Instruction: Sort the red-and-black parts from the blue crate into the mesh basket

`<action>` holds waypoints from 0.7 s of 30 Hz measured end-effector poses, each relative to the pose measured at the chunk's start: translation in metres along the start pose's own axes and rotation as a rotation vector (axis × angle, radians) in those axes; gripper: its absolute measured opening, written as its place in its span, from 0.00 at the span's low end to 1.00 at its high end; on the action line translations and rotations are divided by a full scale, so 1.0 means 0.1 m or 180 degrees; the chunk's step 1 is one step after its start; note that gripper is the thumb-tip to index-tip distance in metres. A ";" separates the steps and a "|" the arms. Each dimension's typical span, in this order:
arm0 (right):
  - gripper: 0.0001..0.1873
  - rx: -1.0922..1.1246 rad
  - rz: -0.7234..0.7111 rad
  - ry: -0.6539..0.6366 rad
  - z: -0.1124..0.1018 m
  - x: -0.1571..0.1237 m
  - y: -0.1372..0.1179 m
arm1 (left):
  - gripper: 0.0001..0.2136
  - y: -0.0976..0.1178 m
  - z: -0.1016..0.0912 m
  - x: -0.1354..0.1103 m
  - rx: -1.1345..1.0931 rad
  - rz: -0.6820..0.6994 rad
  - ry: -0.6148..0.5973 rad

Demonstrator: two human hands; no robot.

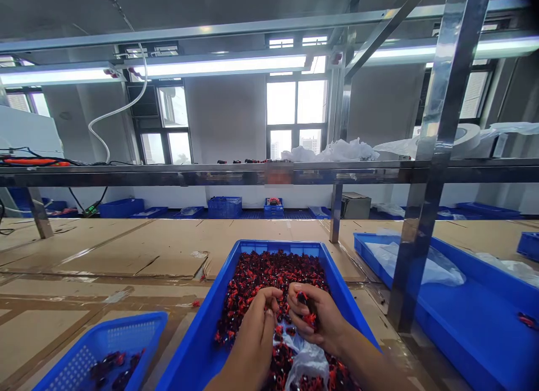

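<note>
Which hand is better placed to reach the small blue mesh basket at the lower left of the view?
Left, probably: the left hand sits nearer that basket, on the side of the blue tray closest to it. The right hand lies farther off, with red-and-black parts gripped in its fingers.

Crate between basket and tray

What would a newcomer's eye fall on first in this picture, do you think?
The blue plastic tray heaped with dark red parts dominates front and centre, with the left hand and right hand down among them. Overhead, bright fluorescent tubes run above a steel shelf.
</note>
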State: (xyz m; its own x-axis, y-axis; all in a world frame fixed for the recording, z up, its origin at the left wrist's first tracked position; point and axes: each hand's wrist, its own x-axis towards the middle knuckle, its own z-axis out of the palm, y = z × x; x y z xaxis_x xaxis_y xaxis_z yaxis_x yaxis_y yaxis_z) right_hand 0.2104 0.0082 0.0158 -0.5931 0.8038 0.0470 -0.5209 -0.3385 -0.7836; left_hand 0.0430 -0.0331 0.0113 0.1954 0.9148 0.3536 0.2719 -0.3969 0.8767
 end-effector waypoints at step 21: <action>0.17 0.0396 0.0540 0.0617 -0.10 0.09 0.18 | 0.33 -0.10 -0.09 0.07 0.1153 0.0906 0.0317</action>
State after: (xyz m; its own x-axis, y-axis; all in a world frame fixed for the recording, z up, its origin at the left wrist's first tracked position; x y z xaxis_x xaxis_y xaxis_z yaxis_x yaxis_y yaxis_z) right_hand 0.2016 0.0143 -0.0045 -0.5560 0.8050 -0.2069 -0.5028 -0.5239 -0.6876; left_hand 0.0331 -0.0222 0.0080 0.2233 0.7616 0.6084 0.5354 -0.6174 0.5764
